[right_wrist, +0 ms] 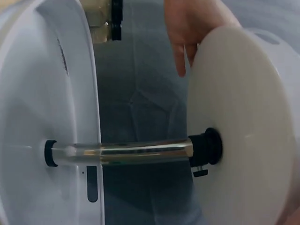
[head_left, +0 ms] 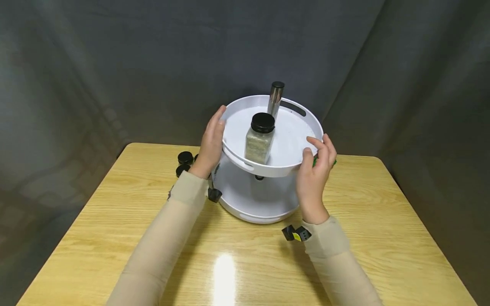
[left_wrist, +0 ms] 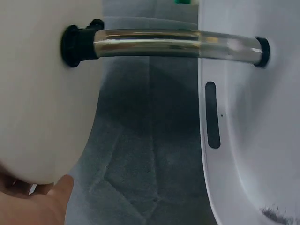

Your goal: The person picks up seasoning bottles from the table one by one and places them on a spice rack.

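Note:
A white two-tier round tray stand has an upper tray (head_left: 291, 140) and a lower tray (head_left: 245, 195), joined by a metal pole (head_left: 274, 100). The upper tray looks tilted in the head view. On it stands a clear square jar (head_left: 258, 146) with a black lid and pale greenish contents. My left hand (head_left: 212, 140) touches the upper tray's left side with straight fingers, seen also in the right wrist view. At the right rim, my right hand (head_left: 317, 178) holds the upper tray, with bent fingers over the edge. Its fingertips are partly hidden.
Black-lidded jars (head_left: 185, 158) stand on the wooden table (head_left: 134, 204) left of the stand, partly behind my left arm. Something green (head_left: 334, 162) shows behind my right hand. A dark curtain (head_left: 172, 63) hangs behind the table. A black knob (right_wrist: 200, 172) sits under the upper tray.

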The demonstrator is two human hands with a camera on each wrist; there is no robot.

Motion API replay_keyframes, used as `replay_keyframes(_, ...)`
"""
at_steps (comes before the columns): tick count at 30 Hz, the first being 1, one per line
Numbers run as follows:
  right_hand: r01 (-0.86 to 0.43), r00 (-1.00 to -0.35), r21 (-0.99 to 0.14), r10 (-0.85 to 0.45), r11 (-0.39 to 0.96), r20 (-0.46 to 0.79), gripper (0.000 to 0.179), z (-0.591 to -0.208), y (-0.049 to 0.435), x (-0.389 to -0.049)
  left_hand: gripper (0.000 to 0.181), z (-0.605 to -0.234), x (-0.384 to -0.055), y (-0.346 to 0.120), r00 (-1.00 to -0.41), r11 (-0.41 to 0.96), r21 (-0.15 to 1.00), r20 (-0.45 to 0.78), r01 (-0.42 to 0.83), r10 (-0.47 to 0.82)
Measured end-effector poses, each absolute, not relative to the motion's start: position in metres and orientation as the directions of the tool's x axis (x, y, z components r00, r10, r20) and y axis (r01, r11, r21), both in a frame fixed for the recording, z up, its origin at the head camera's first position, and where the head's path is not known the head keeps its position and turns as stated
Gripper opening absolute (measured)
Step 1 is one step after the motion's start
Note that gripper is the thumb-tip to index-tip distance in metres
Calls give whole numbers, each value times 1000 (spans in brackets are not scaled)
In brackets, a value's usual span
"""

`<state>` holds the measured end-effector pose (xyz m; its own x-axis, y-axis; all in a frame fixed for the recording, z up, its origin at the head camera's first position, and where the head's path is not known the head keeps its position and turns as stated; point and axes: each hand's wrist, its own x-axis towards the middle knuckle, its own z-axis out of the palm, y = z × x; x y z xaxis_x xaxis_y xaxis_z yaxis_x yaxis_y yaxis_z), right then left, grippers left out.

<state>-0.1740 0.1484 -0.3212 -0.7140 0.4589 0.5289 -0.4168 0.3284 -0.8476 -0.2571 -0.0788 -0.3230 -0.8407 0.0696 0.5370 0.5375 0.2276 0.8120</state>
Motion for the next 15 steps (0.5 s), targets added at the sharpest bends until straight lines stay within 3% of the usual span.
replay_keyframes(5,-445,-717,-831,423,333,553,32,-329,139,-163,50,-322,-258,-83,-868,168,854,495,493,33)
replay_keyframes(15,-540,-663,-746,349,389,662,33,-346,124,-145,49,-326,-249,-81,-872,160,868,484,470,-65)
